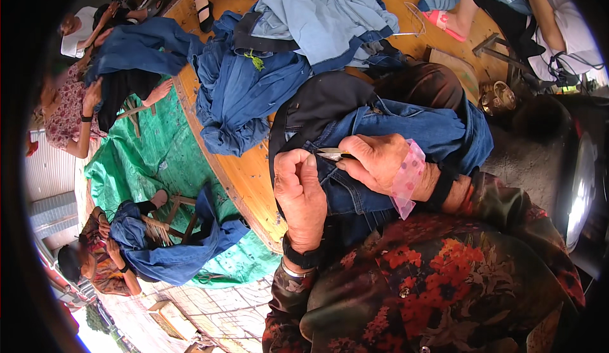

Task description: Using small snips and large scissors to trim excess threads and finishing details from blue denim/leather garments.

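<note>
Fingers [298, 162] of our left hand [303, 200] are closing narrow and pinching a fold of the jeans [406, 131], right at the seam. We are holding this fold up a little with the thumb on top. Our right hand [374, 159] is gripping small snips [331, 155], and its fingers are wrapping tight around the handle. The metal tip is pointing to the left and is touching the denim just beside our left fingertips. On the right wrist we are wearing a pink dotted band [408, 176] and a black strap.

The jeans are lying over our lap, against the edge of the round wooden table [244, 178]. One part of them is dark, almost black, and the other part is blue. On the table, beyond our hands, a big pile of denim clothes [285, 54] is resting, some pale blue and some dark blue.

To our left, other people are sitting on a green tarp [158, 156], and they are also holding denim pieces. At the upper right, a person's foot in a pink sandal [444, 24] is resting on the table.
</note>
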The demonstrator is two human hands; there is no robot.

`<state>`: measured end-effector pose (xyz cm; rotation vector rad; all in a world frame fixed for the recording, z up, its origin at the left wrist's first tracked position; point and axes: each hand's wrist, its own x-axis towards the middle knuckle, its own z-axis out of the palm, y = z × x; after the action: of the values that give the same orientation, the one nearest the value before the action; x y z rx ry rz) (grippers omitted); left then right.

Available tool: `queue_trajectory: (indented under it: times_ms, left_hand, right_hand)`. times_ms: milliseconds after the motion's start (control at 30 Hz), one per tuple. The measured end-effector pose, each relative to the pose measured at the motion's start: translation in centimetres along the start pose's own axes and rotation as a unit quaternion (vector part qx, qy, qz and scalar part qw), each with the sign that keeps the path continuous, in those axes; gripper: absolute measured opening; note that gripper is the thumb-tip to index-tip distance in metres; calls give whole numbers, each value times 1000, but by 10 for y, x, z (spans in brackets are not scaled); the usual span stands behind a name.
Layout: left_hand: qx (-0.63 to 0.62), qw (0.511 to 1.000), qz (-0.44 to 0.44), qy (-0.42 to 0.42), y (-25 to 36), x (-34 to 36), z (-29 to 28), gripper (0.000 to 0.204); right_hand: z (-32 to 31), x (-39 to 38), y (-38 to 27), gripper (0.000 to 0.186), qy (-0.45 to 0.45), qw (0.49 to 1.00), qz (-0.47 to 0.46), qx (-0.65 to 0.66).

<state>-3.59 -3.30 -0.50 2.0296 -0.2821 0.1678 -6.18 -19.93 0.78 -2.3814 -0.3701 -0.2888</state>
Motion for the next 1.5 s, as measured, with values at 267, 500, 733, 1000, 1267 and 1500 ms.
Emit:
queue_trajectory:
  times_ms: [267, 500, 733, 1000, 1267, 1500]
  left_hand:
    - [-67, 973, -83, 203, -62, -24, -88, 15]
    - [215, 919, -305, 123, -121, -60, -188, 7]
    - [145, 968, -79, 191, -40, -22, -126, 12]
    - [-257, 925, -277, -32, 33, 1, -93, 26]
    - [-469, 789, -385, -102, 20, 15, -34, 21]
    - [-429, 827, -346, -106, 19, 11, -20, 15]
  right_hand:
    - [-13, -7, 5, 22, 24, 977, 103, 186]
    - [-13, -5, 8, 23, 49, 974, 85, 202]
    - [-16, -3, 4, 24, 33, 979, 93, 178]
    - [-15, -3, 2, 24, 38, 984, 76, 157]
    - [-18, -1, -6, 24, 2, 986, 88, 144]
    - [-26, 2, -11, 24, 3, 984, 85, 154]
